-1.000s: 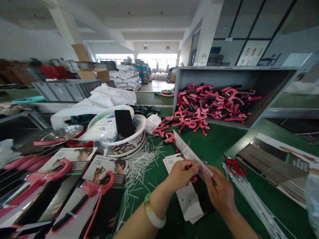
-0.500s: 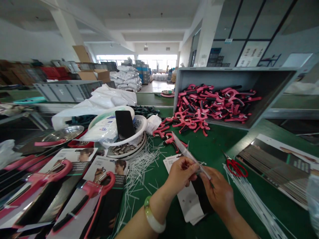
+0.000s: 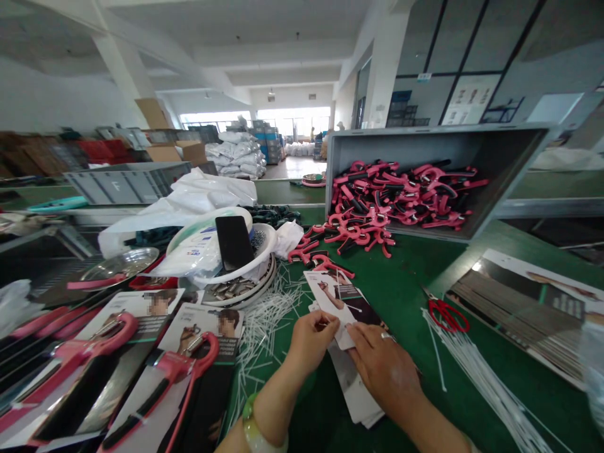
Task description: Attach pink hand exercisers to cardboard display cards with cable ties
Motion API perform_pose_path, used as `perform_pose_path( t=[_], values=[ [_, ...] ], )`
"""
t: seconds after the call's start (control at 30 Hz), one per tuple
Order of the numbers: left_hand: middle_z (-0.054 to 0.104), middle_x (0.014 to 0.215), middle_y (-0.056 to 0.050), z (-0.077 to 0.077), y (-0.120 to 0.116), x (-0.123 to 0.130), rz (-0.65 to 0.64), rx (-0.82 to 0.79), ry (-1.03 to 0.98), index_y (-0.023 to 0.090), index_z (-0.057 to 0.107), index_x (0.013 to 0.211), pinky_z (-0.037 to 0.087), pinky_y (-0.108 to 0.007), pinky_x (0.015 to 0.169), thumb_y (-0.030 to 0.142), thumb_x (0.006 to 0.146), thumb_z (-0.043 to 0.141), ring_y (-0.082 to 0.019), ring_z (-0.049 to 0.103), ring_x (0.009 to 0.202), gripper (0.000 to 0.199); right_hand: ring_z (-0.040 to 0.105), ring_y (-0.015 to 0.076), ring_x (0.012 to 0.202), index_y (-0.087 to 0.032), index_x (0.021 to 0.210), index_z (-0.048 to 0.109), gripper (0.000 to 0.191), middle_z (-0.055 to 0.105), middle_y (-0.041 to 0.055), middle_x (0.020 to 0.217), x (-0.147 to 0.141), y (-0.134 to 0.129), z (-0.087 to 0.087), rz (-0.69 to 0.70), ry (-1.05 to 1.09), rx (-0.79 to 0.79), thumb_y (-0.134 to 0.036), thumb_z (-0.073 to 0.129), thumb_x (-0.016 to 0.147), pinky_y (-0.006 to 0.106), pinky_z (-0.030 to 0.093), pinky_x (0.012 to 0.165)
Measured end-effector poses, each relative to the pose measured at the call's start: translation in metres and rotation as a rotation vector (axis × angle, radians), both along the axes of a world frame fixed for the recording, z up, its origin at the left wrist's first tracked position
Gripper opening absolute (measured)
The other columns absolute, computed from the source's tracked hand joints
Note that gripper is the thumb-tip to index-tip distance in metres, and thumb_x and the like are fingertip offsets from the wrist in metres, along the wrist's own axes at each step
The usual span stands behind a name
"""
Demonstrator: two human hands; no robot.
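A printed backing card (image 3: 329, 293) faces up over a small stack of white-backed cards (image 3: 355, 391) on the green table. Thin white cable ties (image 3: 338, 288) show against its printed face. My left hand (image 3: 311, 343) is closed in a pinch at the card's near left edge; what lies inside the fingertips is hidden. My right hand (image 3: 384, 362), with a ring on one finger, grips the card's near right side, its fingers across the face and its thumb out of sight. Pink-and-black hand grips (image 3: 325, 261) lie just beyond the card.
A tipped grey crate (image 3: 491, 182) spills more hand grips. Red-handled scissors (image 3: 446, 314) and a cable-tie bundle (image 3: 491, 384) lie right, beside a card stack (image 3: 523, 314). Leftward are scattered cable ties (image 3: 264, 321), a white basket (image 3: 267, 242) with a phone (image 3: 234, 242), and carded grips (image 3: 182, 362).
The card has tilted down from nearly edge-on to face up over the stack. My left hand has shifted left and down; my right hand has turned over the card's face.
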State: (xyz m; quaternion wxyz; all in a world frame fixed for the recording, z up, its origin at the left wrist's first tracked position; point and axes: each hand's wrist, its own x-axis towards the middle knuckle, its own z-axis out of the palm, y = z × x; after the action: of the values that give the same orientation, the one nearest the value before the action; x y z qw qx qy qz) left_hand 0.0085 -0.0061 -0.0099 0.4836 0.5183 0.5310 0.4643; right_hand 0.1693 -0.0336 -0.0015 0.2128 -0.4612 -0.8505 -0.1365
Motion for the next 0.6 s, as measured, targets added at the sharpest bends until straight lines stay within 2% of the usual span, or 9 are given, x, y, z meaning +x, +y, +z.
perform_pose_path(
  t=[0.1, 0.2, 0.27, 0.33, 0.4, 0.47, 0.53, 0.6],
  values=[
    [0.059, 0.062, 0.000, -0.020, 0.011, -0.013, 0.039, 0.042, 0.026, 0.014, 0.061, 0.071, 0.037, -0.022, 0.053, 0.035, 0.072, 0.060, -0.011, 0.050, 0.055, 0.021, 0.065, 0.0222, 0.088, -0.018, 0.110, 0.063, 0.031, 0.068, 0.0091, 0.102, 0.015, 0.001, 0.004, 0.010, 0.081, -0.270, -0.033, 0.055, 0.083, 0.033, 0.055, 0.072],
    [0.055, 0.058, 0.002, -0.027, 0.016, -0.017, -0.009, 0.018, -0.023, 0.015, 0.058, 0.070, 0.034, -0.021, 0.050, 0.038, 0.071, 0.061, -0.010, 0.047, 0.052, 0.024, 0.067, 0.0197, 0.083, -0.020, 0.113, 0.061, 0.041, 0.069, 0.0086, 0.101, 0.045, 0.014, 0.011, -0.176, 0.247, -0.439, -0.046, 0.045, 0.087, 0.032, 0.055, 0.071],
    [0.052, 0.055, 0.004, -0.029, 0.012, -0.014, -0.028, -0.025, -0.054, 0.015, 0.056, 0.068, 0.033, -0.021, 0.048, 0.040, 0.070, 0.062, -0.009, 0.044, 0.049, 0.025, 0.065, 0.0227, 0.091, -0.015, 0.116, 0.060, 0.046, 0.067, 0.0128, 0.107, 0.064, 0.022, 0.016, -0.310, 0.263, -0.528, -0.044, 0.039, 0.088, 0.035, 0.053, 0.079],
    [0.051, 0.055, 0.004, -0.033, 0.001, -0.007, -0.009, -0.067, -0.055, 0.016, 0.054, 0.067, 0.033, -0.021, 0.048, 0.041, 0.070, 0.062, -0.009, 0.044, 0.049, 0.026, 0.061, 0.0276, 0.104, -0.010, 0.120, 0.058, 0.050, 0.063, 0.0171, 0.115, 0.078, 0.023, 0.017, -0.315, 0.178, -0.654, -0.042, 0.041, 0.086, 0.041, 0.048, 0.090],
    [0.055, 0.058, 0.003, -0.038, -0.013, 0.001, 0.018, -0.082, -0.040, 0.017, 0.054, 0.069, 0.036, -0.021, 0.050, 0.040, 0.072, 0.060, -0.011, 0.048, 0.053, 0.025, 0.052, 0.0308, 0.117, -0.009, 0.129, 0.050, 0.061, 0.056, 0.0190, 0.126, 0.084, 0.014, 0.012, -0.248, 0.113, -0.770, -0.045, 0.048, 0.081, 0.045, 0.040, 0.099],
    [0.060, 0.065, 0.000, -0.044, -0.023, 0.007, 0.048, -0.062, 0.008, 0.017, 0.055, 0.072, 0.039, -0.022, 0.055, 0.040, 0.076, 0.057, -0.013, 0.053, 0.059, 0.023, 0.037, 0.0314, 0.129, -0.008, 0.140, 0.034, 0.082, 0.040, 0.0187, 0.141, 0.081, -0.003, 0.000, -0.210, 0.126, -0.837, -0.049, 0.057, 0.072, 0.046, 0.032, 0.106],
    [0.063, 0.069, -0.001, -0.047, -0.023, 0.009, 0.069, -0.024, 0.087, 0.017, 0.057, 0.075, 0.041, -0.023, 0.059, 0.038, 0.079, 0.054, -0.014, 0.056, 0.064, 0.022, 0.022, 0.0307, 0.137, -0.007, 0.144, 0.021, 0.099, 0.023, 0.0180, 0.149, 0.071, -0.019, -0.015, -0.247, 0.175, -0.846, -0.044, 0.065, 0.064, 0.045, 0.025, 0.110],
    [0.063, 0.070, 0.000, -0.047, -0.011, 0.008, 0.092, 0.003, 0.202, 0.018, 0.058, 0.077, 0.041, -0.024, 0.060, 0.036, 0.081, 0.051, -0.014, 0.057, 0.065, 0.020, 0.014, 0.0281, 0.139, -0.006, 0.145, 0.016, 0.098, 0.014, 0.0176, 0.151, 0.055, -0.029, -0.030, -0.314, 0.244, -0.783, -0.035, 0.064, 0.064, 0.044, 0.020, 0.112]
  ],
)
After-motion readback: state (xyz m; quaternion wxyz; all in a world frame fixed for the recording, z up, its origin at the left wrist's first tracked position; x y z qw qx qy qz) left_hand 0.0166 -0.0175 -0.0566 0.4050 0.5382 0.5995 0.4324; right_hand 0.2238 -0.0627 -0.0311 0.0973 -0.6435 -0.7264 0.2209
